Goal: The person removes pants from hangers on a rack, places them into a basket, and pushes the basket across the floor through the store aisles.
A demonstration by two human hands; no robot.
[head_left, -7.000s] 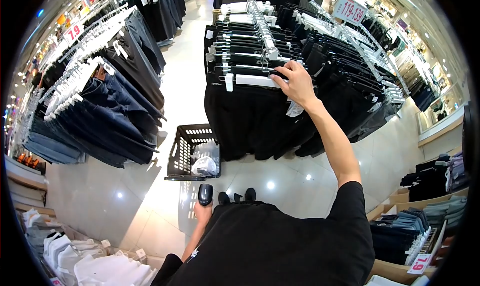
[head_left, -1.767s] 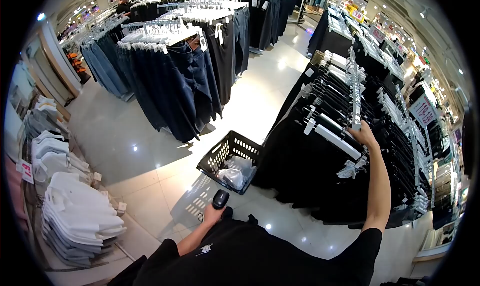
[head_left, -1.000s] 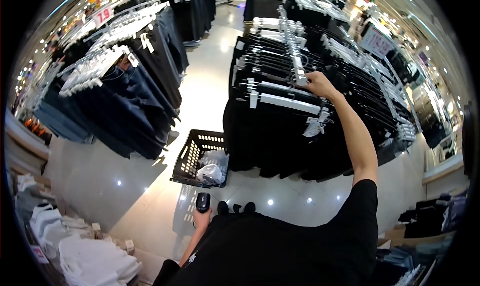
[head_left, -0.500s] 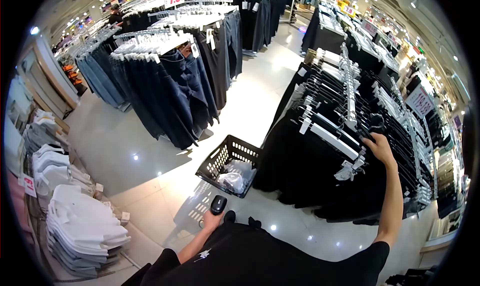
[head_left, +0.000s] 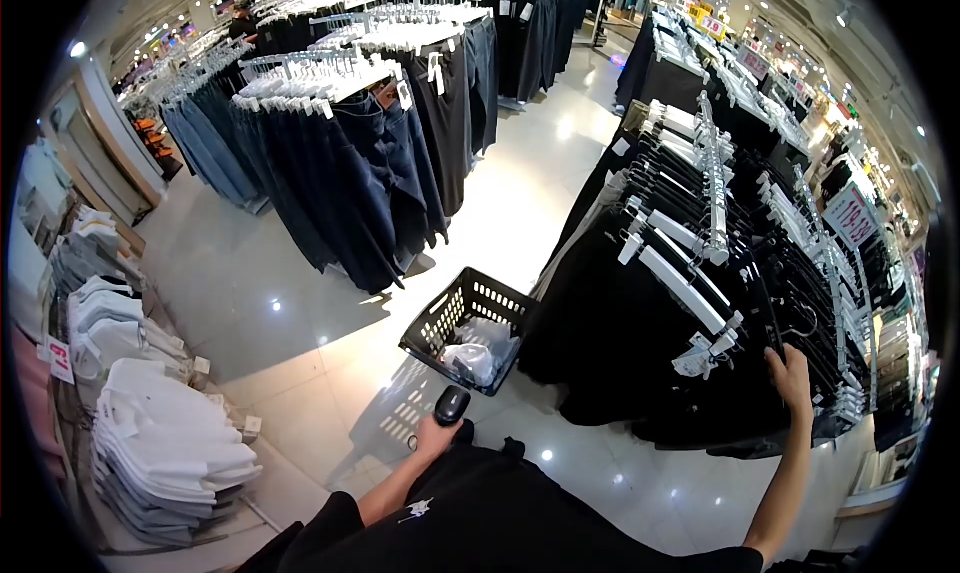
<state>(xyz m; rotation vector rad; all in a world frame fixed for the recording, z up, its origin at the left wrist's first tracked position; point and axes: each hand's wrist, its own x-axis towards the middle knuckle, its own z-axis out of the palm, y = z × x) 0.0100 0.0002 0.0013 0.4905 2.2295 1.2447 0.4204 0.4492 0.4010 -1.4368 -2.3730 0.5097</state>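
Observation:
My left hand (head_left: pixel 437 439) is closed round a small black rounded handheld device (head_left: pixel 452 406), held low in front of my body. Its kind is not clear. On the right, my right hand (head_left: pixel 793 375) pinches the near end of a black clothes hanger (head_left: pixel 768 313) on the rack, though its fingertips are partly hidden. Black garments (head_left: pixel 590 323) hang close together around it, beside white hangers (head_left: pixel 680 288) with a tag (head_left: pixel 692 361). A metal rack rail (head_left: pixel 715 188) runs just beyond the hand.
A black plastic basket (head_left: pixel 425 318) holding clear plastic bags (head_left: pixel 468 358) stands on the floor (head_left: pixel 320 378). Dark jeans (head_left: pixel 340 173) hang on a rack further ahead. White clothes (head_left: pixel 165 423) hang at the lower left. A person (head_left: pixel 241 21) is far off.
My right hand has moved down and nearer along the rack, from beside the rail's end to the hanger's near end. The left hand still holds the device. The view has shifted slightly.

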